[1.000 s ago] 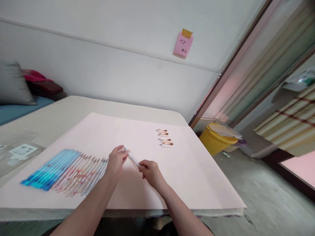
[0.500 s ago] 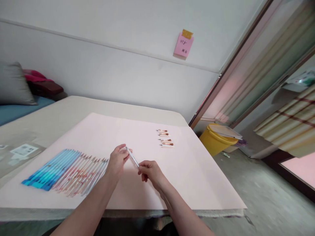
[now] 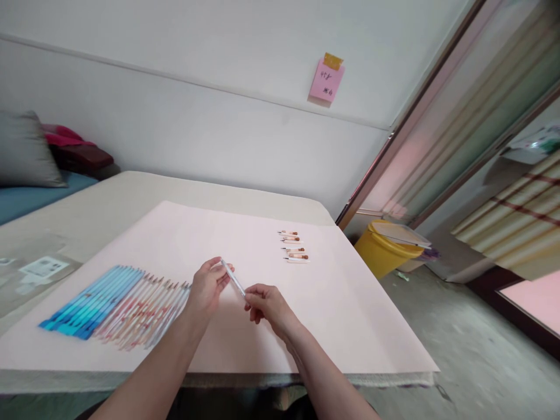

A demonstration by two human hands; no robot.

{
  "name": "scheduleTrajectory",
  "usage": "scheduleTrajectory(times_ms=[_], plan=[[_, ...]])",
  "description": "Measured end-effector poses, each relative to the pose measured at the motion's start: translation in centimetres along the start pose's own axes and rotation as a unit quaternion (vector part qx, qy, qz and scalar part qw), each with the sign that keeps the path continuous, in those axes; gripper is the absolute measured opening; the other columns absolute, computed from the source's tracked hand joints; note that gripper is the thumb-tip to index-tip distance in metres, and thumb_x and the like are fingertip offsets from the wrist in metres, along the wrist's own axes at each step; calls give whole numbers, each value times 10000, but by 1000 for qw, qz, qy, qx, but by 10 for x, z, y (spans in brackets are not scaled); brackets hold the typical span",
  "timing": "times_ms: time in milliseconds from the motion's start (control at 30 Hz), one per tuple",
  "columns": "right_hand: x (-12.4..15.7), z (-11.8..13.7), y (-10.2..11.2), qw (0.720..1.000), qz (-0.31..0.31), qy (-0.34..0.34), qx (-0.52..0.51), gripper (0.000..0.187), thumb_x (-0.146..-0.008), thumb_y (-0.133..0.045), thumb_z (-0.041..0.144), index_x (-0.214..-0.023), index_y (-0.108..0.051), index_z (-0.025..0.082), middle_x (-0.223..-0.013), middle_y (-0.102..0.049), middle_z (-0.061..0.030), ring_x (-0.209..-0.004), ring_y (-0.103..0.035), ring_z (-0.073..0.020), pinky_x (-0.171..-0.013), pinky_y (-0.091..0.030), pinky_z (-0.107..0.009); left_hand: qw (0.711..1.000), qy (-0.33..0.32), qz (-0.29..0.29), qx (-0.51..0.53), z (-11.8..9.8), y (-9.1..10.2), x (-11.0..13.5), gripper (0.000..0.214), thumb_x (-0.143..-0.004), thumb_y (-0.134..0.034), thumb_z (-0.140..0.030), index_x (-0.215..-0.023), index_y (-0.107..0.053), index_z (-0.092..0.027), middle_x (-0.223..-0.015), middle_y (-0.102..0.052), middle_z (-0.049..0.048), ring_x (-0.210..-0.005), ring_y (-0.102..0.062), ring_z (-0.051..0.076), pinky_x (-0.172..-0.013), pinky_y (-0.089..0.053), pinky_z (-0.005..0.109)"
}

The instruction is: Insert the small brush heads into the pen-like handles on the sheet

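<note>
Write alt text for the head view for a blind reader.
The left hand and right hand hold a thin pen by its ends above a pink sheet on a table. A row of pens lies at the sheet's left, small pen parts farther back, a yellow bin on the floor at right.

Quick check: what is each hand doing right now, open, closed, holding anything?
Left hand: closed, fingertips pinching the far end of a thin clear pen.
Right hand: closed, pinching the near end of the same pen.

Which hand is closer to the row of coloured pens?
Left. The left hand sits beside the row of pens; the right hand, sharing a thin pen, is farther right.
</note>
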State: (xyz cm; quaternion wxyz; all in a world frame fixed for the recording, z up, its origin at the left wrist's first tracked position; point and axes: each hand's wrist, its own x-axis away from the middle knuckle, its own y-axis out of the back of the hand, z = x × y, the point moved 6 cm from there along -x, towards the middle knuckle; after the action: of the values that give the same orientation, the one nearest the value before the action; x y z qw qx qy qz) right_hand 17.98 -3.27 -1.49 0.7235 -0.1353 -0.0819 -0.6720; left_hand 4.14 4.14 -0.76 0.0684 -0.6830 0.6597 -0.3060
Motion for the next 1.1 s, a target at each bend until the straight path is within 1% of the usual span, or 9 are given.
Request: scheduleTrajectory(times_ms=[100,167,300,367,433,533,700,967,1100], plan=[[3,4,4,991,2,28,132,378,-698,-618,258,-1060,-551,171,-750,-614,0,-496,-544,-96,-451,-417,-217,1000,-14,-15,4,-4,2,-1,283,-722,-581,-52,-977,-524,-162,-820,-660,79,-786,-653,165,-773,-509,324],[8,11,6,965,-6,85,250,518,-696,-612,177,-1196,-491,237,-912,-627,-15,-574,-564,-95,-537,-457,-230,999,-20,-24,4,-6,3,-1,270,-721,-573,-46,-963,-530,-157,-810,-656,77,-762,-652,162,-761,-514,326],[24,26,-8,856,7,234,461,674,-740,-535,64,-1325,-372,358,-1150,-578,-6,-803,-594,-122,-741,-462,-252,999,-15,-34,0,-6,3,-1,265,-715,-569,-38,-953,-532,-150,-795,-654,83,-742,-649,161,-743,-520,323],[27,26,-17,814,24,270,514,609,-762,-525,65,-1298,-416,332,-1142,-583,-14,-903,-587,-149,-766,-454,-251,999,-11,-31,-5,-5,3,-1,269,-717,-565,-37,-959,-528,-148,-791,-657,88,-751,-651,168,-739,-523,328],[27,24,-23,788,32,291,542,493,-784,-531,90,-1235,-484,284,-1076,-612,-31,-929,-580,-165,-772,-449,-253,1000,-10,-20,-13,-3,3,-1,273,-722,-564,-42,-971,-525,-146,-790,-661,95,-764,-654,178,-739,-525,336],[25,20,-28,772,35,313,552,379,-805,-545,124,-1165,-528,243,-995,-638,-44,-892,-583,-173,-764,-444,-259,999,-18,-2,-28,-1,1,-1,283,-725,-578,-59,-992,-529,-141,-804,-668,105,-777,-657,183,-745,-525,336],[26,18,-32,767,25,331,549,292,-824,-522,129,-1094,-553,235,-914,-648,-40,-825,-592,-165,-724,-432,-253,999,-21,6,-39,2,-1,-1,304,-705,-616,-82,-995,-547,-142,-807,-667,99,-774,-657,184,-748,-524,337],[26,14,-38,726,23,316,610,271,-769,-621,215,-1034,-562,218,-903,-649,-51,-796,-593,-198,-680,-410,-282,999,-9,13,-35,3,-3,3,316,-677,-623,-71,-975,-555,-149,-776,-657,78,-771,-646,178,-752,-514,342],[28,19,-36,731,14,312,607,312,-833,-557,369,-1108,-548,220,-854,-657,-56,-759,-602,-191,-640,-390,-270,998,-14,17,-51,3,-3,4,332,-672,-626,-99,-990,-542,-150,-791,-661,82,-756,-640,178,-738,-500,343]])
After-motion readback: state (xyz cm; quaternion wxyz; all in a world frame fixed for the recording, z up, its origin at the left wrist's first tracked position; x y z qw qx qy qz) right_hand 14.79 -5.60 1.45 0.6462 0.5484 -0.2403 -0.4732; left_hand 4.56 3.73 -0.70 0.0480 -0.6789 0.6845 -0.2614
